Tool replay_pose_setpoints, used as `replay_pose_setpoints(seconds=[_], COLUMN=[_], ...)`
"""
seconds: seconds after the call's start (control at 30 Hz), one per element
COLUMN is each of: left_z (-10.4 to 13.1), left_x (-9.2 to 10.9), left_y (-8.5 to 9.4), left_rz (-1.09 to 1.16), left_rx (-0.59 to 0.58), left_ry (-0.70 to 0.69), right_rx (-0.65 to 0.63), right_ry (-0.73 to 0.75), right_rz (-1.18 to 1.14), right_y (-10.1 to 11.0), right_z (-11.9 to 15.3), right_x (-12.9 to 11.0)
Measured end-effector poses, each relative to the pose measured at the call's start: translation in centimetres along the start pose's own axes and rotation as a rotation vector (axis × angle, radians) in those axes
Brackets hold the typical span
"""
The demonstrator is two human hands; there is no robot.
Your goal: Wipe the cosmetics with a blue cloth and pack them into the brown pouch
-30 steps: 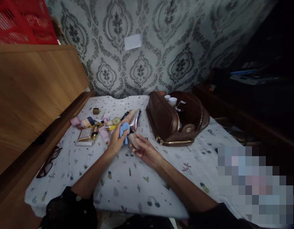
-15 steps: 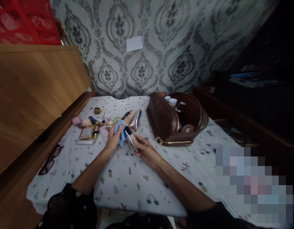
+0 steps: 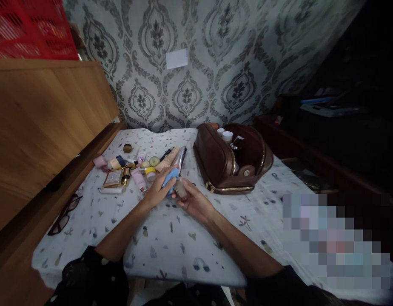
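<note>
At the left you have the glasses (image 3: 65,214), then the scattered cosmetics (image 3: 139,179), and beside these your left hand (image 3: 157,190) grips the blue cloth (image 3: 172,177) at the upper end of the small bottle (image 3: 181,191), which your right hand (image 3: 198,203) holds between its fingers, while further right stands the open brown bag (image 3: 215,155).
</note>
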State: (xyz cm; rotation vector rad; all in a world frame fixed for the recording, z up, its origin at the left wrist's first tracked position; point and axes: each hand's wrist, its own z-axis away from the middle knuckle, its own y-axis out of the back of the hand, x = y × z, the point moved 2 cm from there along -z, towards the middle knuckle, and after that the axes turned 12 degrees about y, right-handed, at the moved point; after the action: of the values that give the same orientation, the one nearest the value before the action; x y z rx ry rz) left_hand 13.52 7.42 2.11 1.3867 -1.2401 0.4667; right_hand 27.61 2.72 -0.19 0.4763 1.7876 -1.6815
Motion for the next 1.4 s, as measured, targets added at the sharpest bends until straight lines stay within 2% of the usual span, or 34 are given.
replay_pose_setpoints(seconds=[0.13,0.27,0.47,0.57,0.7,0.83,0.93,1.0,1.2,1.4], left_z=[-0.3,-0.4,-0.5,-0.5,-0.3,0.0,0.3,0.3,0.0,-0.1], left_x=[-0.4,-0.9,-1.6,-1.7,-1.3,-0.5,0.0,0.1,0.3,-0.1], left_y=[0.1,0.7,1.3,1.3,0.8,-0.1,-0.6,-0.7,0.0,0.8], left_rz=[-0.041,0.002,0.115,0.138,0.113,0.072,0.027,0.000,-0.061,-0.015], left_rx=[0.096,0.253,0.350,0.338,0.199,0.040,-0.011,0.008,0.078,0.242], left_ry=[-0.022,0.059,0.192,0.213,0.185,0.071,-0.050,-0.089,-0.091,0.060], right_rx=[-0.032,-0.027,-0.021,-0.005,0.055,0.097,0.136,0.156,0.123,0.096], right_ry=[0.011,0.019,0.020,0.051,0.070,0.063,0.062,0.068,0.056,0.033], right_rz=[0.063,0.136,0.139,0.106,0.049,-0.038,-0.064,-0.030,0.118,0.165], right_y=[-0.4,-0.4,-0.1,0.0,0.2,0.2,0.1,0.1,-0.1,-0.4], right_z=[0.2,0.3,0.2,0.2,0.0,-0.2,-0.2,-0.1,0.0,0.2], right_x=[0.1,0.2,0.4,0.4,0.3,0.1,-0.2,-0.3,-0.3,0.0])
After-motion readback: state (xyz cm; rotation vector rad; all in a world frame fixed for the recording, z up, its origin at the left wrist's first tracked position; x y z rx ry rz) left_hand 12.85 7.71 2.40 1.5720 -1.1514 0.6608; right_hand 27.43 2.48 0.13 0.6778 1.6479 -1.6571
